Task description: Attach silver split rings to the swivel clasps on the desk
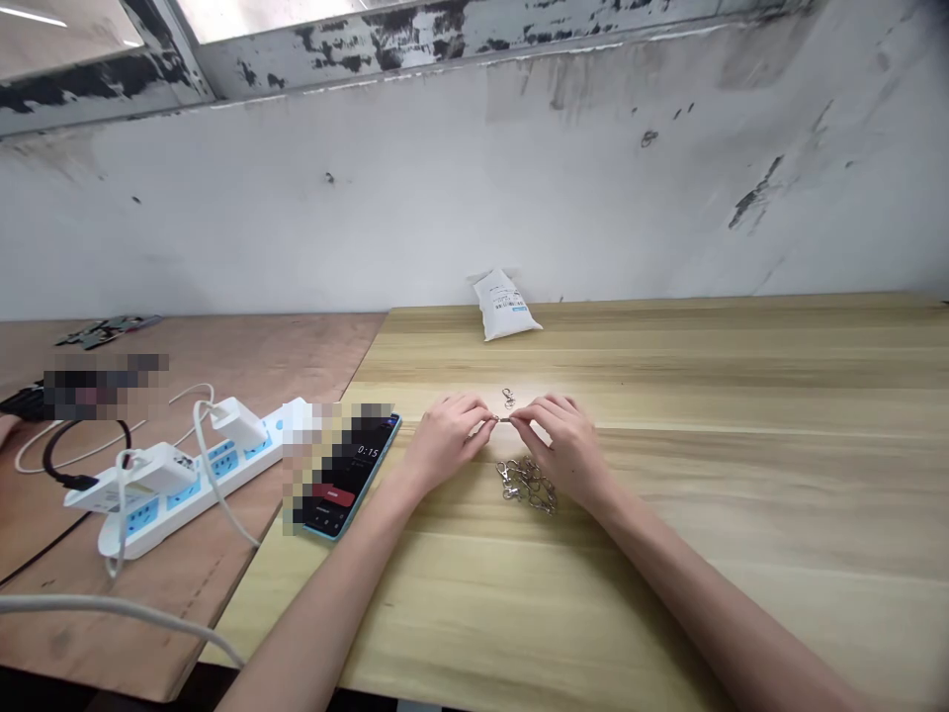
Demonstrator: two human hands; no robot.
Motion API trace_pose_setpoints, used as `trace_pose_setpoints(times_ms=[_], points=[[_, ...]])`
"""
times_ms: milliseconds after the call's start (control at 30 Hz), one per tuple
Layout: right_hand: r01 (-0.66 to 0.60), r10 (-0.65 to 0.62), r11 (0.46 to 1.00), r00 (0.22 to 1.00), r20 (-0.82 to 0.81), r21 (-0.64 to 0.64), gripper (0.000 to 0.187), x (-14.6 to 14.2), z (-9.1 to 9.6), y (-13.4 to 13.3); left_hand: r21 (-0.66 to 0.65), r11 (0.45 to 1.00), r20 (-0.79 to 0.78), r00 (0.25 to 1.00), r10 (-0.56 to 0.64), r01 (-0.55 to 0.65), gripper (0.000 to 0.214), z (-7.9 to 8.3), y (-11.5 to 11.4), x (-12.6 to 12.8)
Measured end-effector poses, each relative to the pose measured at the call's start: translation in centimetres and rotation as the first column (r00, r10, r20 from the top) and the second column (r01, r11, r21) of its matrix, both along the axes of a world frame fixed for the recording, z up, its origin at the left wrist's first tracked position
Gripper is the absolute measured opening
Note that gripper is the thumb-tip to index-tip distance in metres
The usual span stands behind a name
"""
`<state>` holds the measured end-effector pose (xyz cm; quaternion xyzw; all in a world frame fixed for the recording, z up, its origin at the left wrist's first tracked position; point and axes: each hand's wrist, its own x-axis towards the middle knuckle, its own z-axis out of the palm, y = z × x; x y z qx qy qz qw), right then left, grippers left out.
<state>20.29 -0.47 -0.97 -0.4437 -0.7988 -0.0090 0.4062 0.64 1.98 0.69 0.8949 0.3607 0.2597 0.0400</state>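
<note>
Between my two hands, just above the wooden table, is a small metal snap hook [505,420], seen edge-on, its details too small to make out. My left hand [454,435] pinches its left end between thumb and fingertips. On the other end, the thumb and fingers of my right hand [561,437] are pinched shut. Directly behind the fingertips, a single snap hook with a ring [508,399] lies on the table. Closer to me, partly beside my right hand, is a loose pile of silvery snap hooks [525,485] with rings.
A white plastic packet [505,305] stands near the wall. Left of my forearm lies a phone [348,475] showing a timer. Beyond it, a white power strip [208,485] with chargers and cables rests on the brown table [311,346]. A circuit board [108,331] sits at far left.
</note>
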Motion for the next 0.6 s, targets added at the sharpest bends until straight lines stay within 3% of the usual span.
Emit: trace_pose_setpoints(times_ms=[100, 200, 433, 600], points=[[-0.044, 0.036, 0.998, 0.983, 0.179, 0.038, 0.022, 0.3, 0.6, -0.1, -0.062, 0.997, -0.024, 0.999, -0.043, 0.041, 0.023, -0.3, 0.0, 0.0], [-0.088, 0.075, 0.995, 0.968, 0.239, 0.045, 0.023, 0.3, 0.9, -0.2, -0.126, 0.99, -0.014, 0.997, -0.071, 0.068, 0.022, -0.3, 0.0, 0.1], [-0.057, 0.057, 0.997, 0.998, 0.017, 0.046, 0.02, 0.0, 0.6, -0.4, -0.176, 0.984, 0.192, 0.981, 0.012, 0.023, 0.01, 0.1, -0.1, 0.1], [-0.049, 0.051, 0.998, 0.996, -0.073, 0.033, 0.018, 0.1, 0.3, -0.2, -0.305, 0.95, 0.368, 0.928, 0.061, 0.059, 0.01, 1.0, 0.0, 0.0]])
